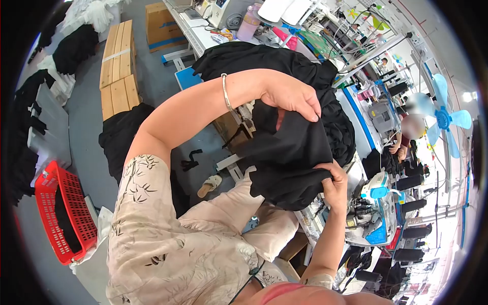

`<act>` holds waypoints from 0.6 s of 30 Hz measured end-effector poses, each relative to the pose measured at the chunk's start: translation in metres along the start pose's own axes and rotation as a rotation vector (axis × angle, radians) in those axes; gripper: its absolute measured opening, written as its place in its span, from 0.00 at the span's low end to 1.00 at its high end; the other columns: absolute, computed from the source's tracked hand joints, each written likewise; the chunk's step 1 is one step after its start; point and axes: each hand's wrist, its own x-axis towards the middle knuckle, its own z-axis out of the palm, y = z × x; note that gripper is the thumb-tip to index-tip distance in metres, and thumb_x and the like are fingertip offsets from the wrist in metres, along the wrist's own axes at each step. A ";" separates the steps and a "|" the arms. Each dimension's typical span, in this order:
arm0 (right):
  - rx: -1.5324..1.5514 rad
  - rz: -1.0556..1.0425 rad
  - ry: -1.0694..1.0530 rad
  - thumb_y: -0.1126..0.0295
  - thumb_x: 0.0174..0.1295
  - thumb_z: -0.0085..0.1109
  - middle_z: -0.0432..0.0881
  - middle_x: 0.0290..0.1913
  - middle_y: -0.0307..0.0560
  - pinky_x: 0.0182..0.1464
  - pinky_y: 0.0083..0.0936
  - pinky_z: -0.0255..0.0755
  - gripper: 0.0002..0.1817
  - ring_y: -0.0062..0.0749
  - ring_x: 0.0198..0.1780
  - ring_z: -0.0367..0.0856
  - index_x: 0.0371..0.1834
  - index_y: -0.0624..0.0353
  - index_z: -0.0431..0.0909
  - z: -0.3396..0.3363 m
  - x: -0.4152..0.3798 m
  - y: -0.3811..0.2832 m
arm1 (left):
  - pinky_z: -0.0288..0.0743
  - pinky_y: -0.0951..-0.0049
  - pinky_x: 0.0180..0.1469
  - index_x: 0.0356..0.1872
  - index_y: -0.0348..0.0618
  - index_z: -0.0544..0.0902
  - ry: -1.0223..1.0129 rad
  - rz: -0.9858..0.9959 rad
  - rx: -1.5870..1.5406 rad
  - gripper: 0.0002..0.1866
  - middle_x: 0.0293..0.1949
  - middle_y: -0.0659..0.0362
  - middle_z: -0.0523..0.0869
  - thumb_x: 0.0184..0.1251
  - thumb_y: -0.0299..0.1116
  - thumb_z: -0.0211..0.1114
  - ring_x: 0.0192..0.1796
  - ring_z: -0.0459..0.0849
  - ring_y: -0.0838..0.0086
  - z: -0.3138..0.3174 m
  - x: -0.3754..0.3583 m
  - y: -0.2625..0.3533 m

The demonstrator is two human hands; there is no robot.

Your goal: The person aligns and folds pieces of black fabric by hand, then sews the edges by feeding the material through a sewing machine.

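Note:
A piece of black fabric (pixel 300 147) is stretched between my two hands, in front of my knees. My left hand (pixel 294 96), with a bangle on the wrist, pinches its upper edge, and some fingers are hidden behind the cloth. A bit of skin shows through a gap in the fabric near that hand. Lower down, my right hand (pixel 334 184) grips the right edge with the thumb on top. A large heap of black fabric (pixel 264 57) lies on the worktable just beyond my left hand.
A sewing machine (pixel 373 208) stands to the right, near my right forearm. At left are a red basket (pixel 63 213) and a wooden bench (pixel 118 66). A bottle (pixel 249 23) stands on the far table. Another person's hands (pixel 399 147) and a blue fan (pixel 444 118) are at right.

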 end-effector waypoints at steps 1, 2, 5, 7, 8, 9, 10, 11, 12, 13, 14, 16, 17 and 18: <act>-0.004 -0.017 -0.019 0.50 0.60 0.60 0.80 0.38 0.45 0.47 0.25 0.69 0.23 0.33 0.42 0.78 0.36 0.64 0.82 0.002 0.001 0.000 | 0.70 0.85 0.26 0.42 0.37 0.81 -0.019 -0.013 -0.018 0.12 0.28 0.70 0.79 0.69 0.37 0.60 0.28 0.75 0.89 0.000 0.000 -0.001; -0.011 -0.032 -0.035 0.49 0.60 0.60 0.80 0.38 0.46 0.48 0.26 0.69 0.24 0.33 0.43 0.78 0.36 0.64 0.82 0.004 0.003 0.000 | 0.71 0.84 0.25 0.43 0.36 0.81 -0.031 -0.004 0.005 0.13 0.28 0.69 0.80 0.69 0.37 0.60 0.28 0.75 0.88 0.001 0.000 -0.001; -0.006 -0.096 -0.023 0.44 0.59 0.59 0.79 0.41 0.47 0.49 0.27 0.69 0.27 0.35 0.45 0.78 0.36 0.63 0.83 0.013 0.012 -0.009 | 0.75 0.81 0.23 0.44 0.34 0.80 -0.067 0.004 0.038 0.13 0.27 0.67 0.80 0.68 0.36 0.61 0.26 0.77 0.85 0.005 0.000 0.002; 0.009 -0.122 0.000 0.42 0.58 0.59 0.79 0.42 0.48 0.49 0.26 0.68 0.29 0.35 0.46 0.77 0.36 0.63 0.83 0.016 0.016 -0.015 | 0.78 0.78 0.23 0.44 0.33 0.80 -0.093 -0.018 0.008 0.14 0.27 0.65 0.81 0.66 0.35 0.62 0.25 0.78 0.83 0.010 0.003 0.006; 0.018 -0.130 0.004 0.42 0.58 0.59 0.78 0.43 0.48 0.49 0.26 0.68 0.29 0.34 0.46 0.77 0.36 0.63 0.83 0.017 0.019 -0.016 | 0.78 0.77 0.22 0.44 0.32 0.80 -0.098 -0.007 0.022 0.14 0.27 0.64 0.81 0.65 0.35 0.63 0.25 0.78 0.83 0.011 0.004 0.008; 0.025 -0.136 0.005 0.42 0.58 0.58 0.78 0.43 0.48 0.49 0.26 0.68 0.29 0.34 0.47 0.76 0.36 0.63 0.83 0.017 0.021 -0.017 | 0.79 0.76 0.22 0.44 0.32 0.80 -0.104 0.006 0.033 0.15 0.27 0.63 0.81 0.64 0.35 0.64 0.25 0.79 0.82 0.011 0.006 0.010; 0.024 -0.165 0.018 0.42 0.59 0.58 0.78 0.41 0.47 0.47 0.24 0.68 0.29 0.32 0.44 0.76 0.36 0.63 0.83 0.017 0.023 -0.018 | 0.80 0.75 0.21 0.43 0.32 0.80 -0.109 0.018 0.044 0.15 0.28 0.62 0.82 0.64 0.35 0.65 0.25 0.80 0.82 0.012 0.007 0.011; 0.028 -0.156 0.033 0.43 0.60 0.58 0.78 0.40 0.46 0.47 0.24 0.67 0.28 0.32 0.44 0.76 0.36 0.63 0.83 0.017 0.024 -0.019 | 0.80 0.75 0.21 0.43 0.32 0.80 -0.096 0.028 0.063 0.15 0.28 0.62 0.82 0.63 0.35 0.65 0.25 0.80 0.82 0.011 0.008 0.013; 0.035 -0.144 0.049 0.43 0.60 0.58 0.78 0.40 0.46 0.46 0.23 0.67 0.28 0.31 0.43 0.76 0.36 0.63 0.83 0.016 0.024 -0.021 | 0.79 0.76 0.21 0.43 0.31 0.80 -0.085 0.037 0.079 0.15 0.28 0.61 0.82 0.62 0.35 0.66 0.24 0.80 0.82 0.012 0.009 0.013; 0.044 -0.132 0.064 0.44 0.60 0.58 0.78 0.39 0.46 0.45 0.23 0.67 0.28 0.31 0.42 0.76 0.36 0.64 0.83 0.016 0.024 -0.022 | 0.79 0.76 0.21 0.42 0.31 0.80 -0.072 0.043 0.095 0.15 0.29 0.61 0.83 0.62 0.35 0.66 0.24 0.80 0.82 0.012 0.009 0.013; 0.052 -0.160 0.090 0.46 0.61 0.59 0.78 0.37 0.45 0.44 0.22 0.67 0.27 0.30 0.41 0.76 0.36 0.65 0.82 0.017 0.025 -0.019 | 0.78 0.77 0.21 0.42 0.32 0.80 -0.069 0.035 0.070 0.16 0.28 0.61 0.83 0.60 0.36 0.68 0.23 0.80 0.82 0.011 0.009 0.011; 0.039 -0.189 0.120 0.47 0.61 0.60 0.78 0.37 0.45 0.43 0.21 0.67 0.26 0.29 0.40 0.75 0.36 0.65 0.82 0.014 0.026 -0.016 | 0.76 0.78 0.20 0.42 0.32 0.81 -0.041 0.018 0.052 0.17 0.26 0.62 0.83 0.59 0.36 0.69 0.22 0.79 0.83 0.010 0.006 0.011; 0.034 -0.200 0.132 0.48 0.61 0.60 0.77 0.37 0.45 0.43 0.21 0.67 0.26 0.29 0.40 0.75 0.37 0.65 0.81 0.013 0.026 -0.015 | 0.75 0.79 0.20 0.41 0.33 0.81 -0.027 0.009 0.038 0.17 0.26 0.63 0.83 0.59 0.37 0.69 0.21 0.78 0.83 0.010 0.004 0.009; 0.050 -0.170 0.141 0.49 0.61 0.60 0.77 0.38 0.45 0.44 0.20 0.67 0.25 0.28 0.41 0.75 0.37 0.66 0.81 0.012 0.025 -0.016 | 0.72 0.81 0.19 0.41 0.34 0.82 -0.015 0.021 0.057 0.17 0.25 0.64 0.83 0.58 0.37 0.71 0.22 0.78 0.84 0.007 0.005 0.006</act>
